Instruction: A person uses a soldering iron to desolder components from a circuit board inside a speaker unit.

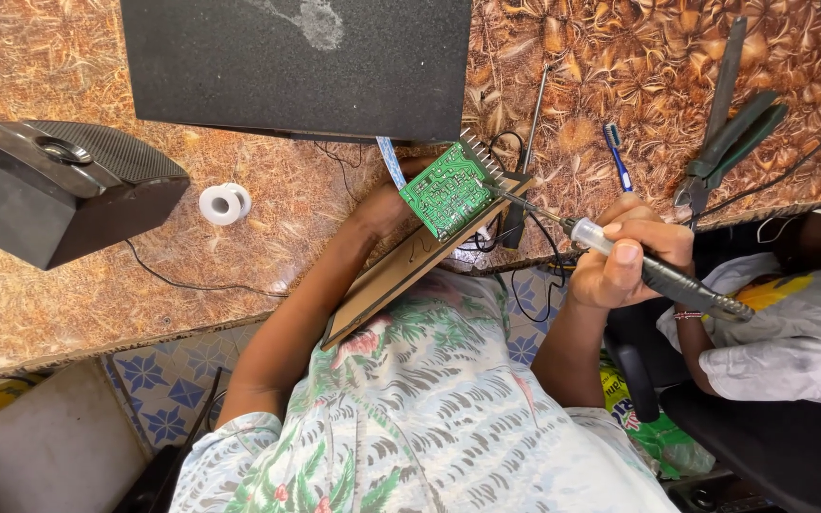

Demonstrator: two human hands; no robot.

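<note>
My left hand point(380, 211) holds a green circuit board point(448, 190) tilted up at the table's edge, with its comb of metal fins at the top. The circuit board sits on the end of a long brown board point(387, 285) that runs down along my forearm. My right hand point(631, 255) grips a soldering iron point(669, 277) by its dark handle. The iron's thin metal tip touches the right edge of the green board. Black wires hang just below the board.
A big black box point(296, 66) lies on the patterned brown table point(144, 285), with a dark speaker point(49, 185) at left and a white tape roll point(223, 202). A blue toothbrush point(615, 157) and green-handled pliers point(729, 142) lie at right. Another person in a white shirt point(791, 332) sits right.
</note>
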